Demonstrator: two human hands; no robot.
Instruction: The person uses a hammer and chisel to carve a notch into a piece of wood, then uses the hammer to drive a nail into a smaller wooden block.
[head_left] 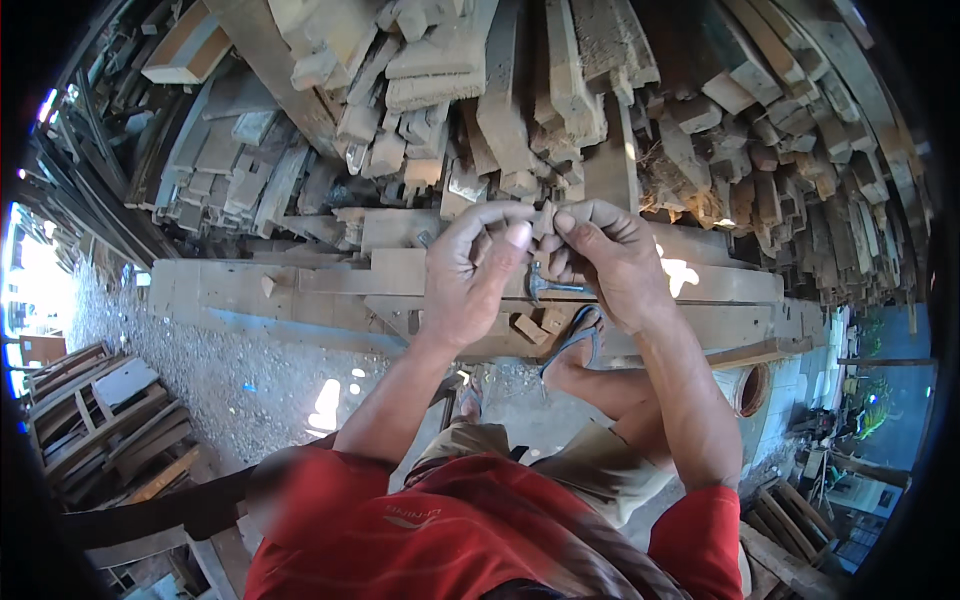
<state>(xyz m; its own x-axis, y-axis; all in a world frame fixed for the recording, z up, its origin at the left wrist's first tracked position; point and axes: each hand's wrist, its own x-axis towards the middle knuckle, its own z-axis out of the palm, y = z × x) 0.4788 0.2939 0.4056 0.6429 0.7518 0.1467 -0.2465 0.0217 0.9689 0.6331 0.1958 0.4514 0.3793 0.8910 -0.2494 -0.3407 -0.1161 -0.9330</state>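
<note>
Both my hands are raised together in front of me. My left hand point(465, 270) and my right hand point(610, 260) pinch one small piece of wood point(545, 220) between their fingertips. Below them a hammer point(550, 287) lies on a stack of flat wooden planks point(300, 285). Small wood blocks point(530, 328) lie on the plank beside my foot in a blue sandal point(578, 340), which rests on the plank edge. I wear a red shirt and khaki shorts.
A large pile of stacked lumber offcuts point(520, 90) fills the background. Gravel ground point(240, 390) spreads to the left. Wooden crates or pallets point(100, 420) lie at lower left, more wood frames point(790, 520) at lower right. A round pipe opening point(752, 390) sits at right.
</note>
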